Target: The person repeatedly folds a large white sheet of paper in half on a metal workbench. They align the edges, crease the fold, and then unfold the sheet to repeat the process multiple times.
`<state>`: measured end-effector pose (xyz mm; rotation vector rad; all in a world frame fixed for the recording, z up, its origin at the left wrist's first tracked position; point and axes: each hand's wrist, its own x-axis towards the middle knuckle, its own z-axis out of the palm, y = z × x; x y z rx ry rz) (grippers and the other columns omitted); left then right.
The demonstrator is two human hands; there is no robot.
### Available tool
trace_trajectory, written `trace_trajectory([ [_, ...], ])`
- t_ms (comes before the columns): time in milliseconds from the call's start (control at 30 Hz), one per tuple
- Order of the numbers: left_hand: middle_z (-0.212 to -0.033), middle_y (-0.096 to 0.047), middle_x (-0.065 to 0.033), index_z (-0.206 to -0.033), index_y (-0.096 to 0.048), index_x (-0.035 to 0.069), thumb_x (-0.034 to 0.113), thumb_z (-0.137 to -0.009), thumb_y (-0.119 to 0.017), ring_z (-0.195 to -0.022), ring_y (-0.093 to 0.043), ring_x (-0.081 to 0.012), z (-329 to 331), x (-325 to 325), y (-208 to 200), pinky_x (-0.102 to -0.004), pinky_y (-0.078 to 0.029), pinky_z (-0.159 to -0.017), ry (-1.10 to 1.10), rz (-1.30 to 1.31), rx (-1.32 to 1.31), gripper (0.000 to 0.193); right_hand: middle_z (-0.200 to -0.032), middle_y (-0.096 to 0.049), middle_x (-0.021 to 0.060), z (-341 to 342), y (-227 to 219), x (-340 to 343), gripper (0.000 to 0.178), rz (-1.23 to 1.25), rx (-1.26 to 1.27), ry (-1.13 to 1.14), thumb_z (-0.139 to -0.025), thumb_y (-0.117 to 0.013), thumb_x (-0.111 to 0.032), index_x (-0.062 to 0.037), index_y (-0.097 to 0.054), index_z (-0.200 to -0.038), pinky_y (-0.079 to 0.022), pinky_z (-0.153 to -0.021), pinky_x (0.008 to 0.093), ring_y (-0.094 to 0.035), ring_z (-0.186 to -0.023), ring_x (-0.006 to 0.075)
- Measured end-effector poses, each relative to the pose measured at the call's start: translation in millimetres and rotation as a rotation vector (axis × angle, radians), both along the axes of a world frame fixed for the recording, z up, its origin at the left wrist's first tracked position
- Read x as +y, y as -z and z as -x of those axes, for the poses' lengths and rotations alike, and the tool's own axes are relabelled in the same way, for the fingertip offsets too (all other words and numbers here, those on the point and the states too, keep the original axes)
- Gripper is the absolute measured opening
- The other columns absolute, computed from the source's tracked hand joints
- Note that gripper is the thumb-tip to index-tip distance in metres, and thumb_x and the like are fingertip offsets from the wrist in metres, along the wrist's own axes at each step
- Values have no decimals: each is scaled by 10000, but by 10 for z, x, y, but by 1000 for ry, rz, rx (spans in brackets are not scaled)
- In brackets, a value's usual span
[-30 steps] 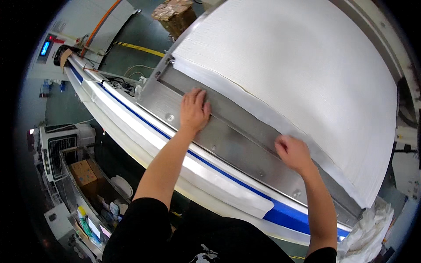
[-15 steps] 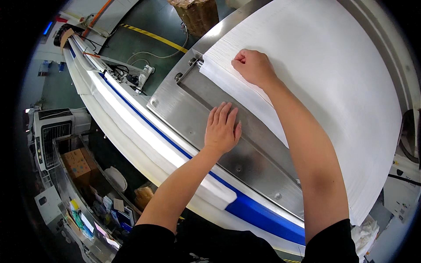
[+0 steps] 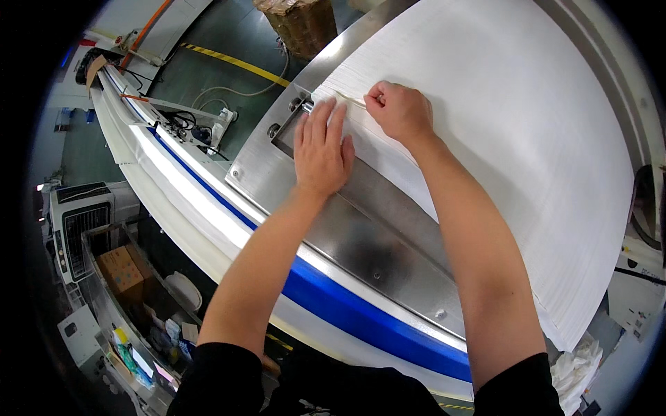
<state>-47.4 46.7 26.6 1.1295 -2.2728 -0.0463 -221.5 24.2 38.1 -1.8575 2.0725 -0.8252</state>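
A large stack of thin white sheets point(image 3: 513, 132) covers the far right of a steel table point(image 3: 347, 236). My right hand point(image 3: 399, 111) is closed at the stack's left edge, thumb and fingers pinched on the border of the top white sheet. Beside the fingers that border curls up in a thin raised line. My left hand point(image 3: 322, 145) lies flat with its fingers stretched, the fingertips on the stack's corner and the palm over the recessed steel strip. Its fingers grasp nothing.
A long white roll of material with a blue band point(image 3: 361, 333) runs along the table's near side. Bolts and a small roller point(image 3: 305, 106) sit at the recess's far end. At left are an air cooler point(image 3: 87, 222) and a bin with a cardboard box point(image 3: 121, 270).
My left hand has moved up and left from the steel strip to the stack's corner. My right hand stays almost in place, and the sheet's border by it now curls up.
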Motion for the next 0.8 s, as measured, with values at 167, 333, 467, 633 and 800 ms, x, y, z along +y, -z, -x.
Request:
trace_trajectory([
  [167,-1330,-453,-101,-1292,-449,97,103,-784,-544,-1255,-416,-257,-84,-330,37,-433,-285,-1060,74,67,-131,516,-707,-662,45,16,27,-31,133,-22,10,21,-787,-629,-266,-136,-658,-789,-496,-614,363,-633,-654,248],
  [333,-1264,-499,-87,-1216,-499,109,130,-773,-574,-1209,-456,-262,-177,-330,73,-421,-318,-1029,96,82,-119,450,-703,-661,48,-4,31,-27,129,-18,13,29,-785,-630,-262,-136,-661,-791,-496,-607,359,-633,-656,247],
  [467,-1185,-532,-66,-1090,-547,121,172,-736,-624,-1152,-492,-262,-227,-368,-26,-410,-341,-999,96,77,-192,365,-719,-663,55,8,-24,-19,140,-60,-14,31,-791,-627,-272,-137,-664,-803,-498,-610,363,-637,-672,250],
  [633,-1155,-555,-57,-998,-567,119,181,-691,-657,-1114,-513,-266,-335,-505,-197,-423,-362,-993,334,123,-380,326,-773,-654,100,-49,-84,391,188,60,-92,-38,-839,-582,-295,-122,-656,-853,-501,-634,393,-633,-700,293],
  [800,-1175,-578,-93,-1056,-567,93,172,-712,-678,-1110,-532,-290,-538,-656,-342,-444,-348,-1020,398,-125,-606,370,-790,-625,133,93,-183,1819,260,-88,64,243,-886,-511,-327,-111,-652,-860,-498,-689,435,-618,-732,327],
])
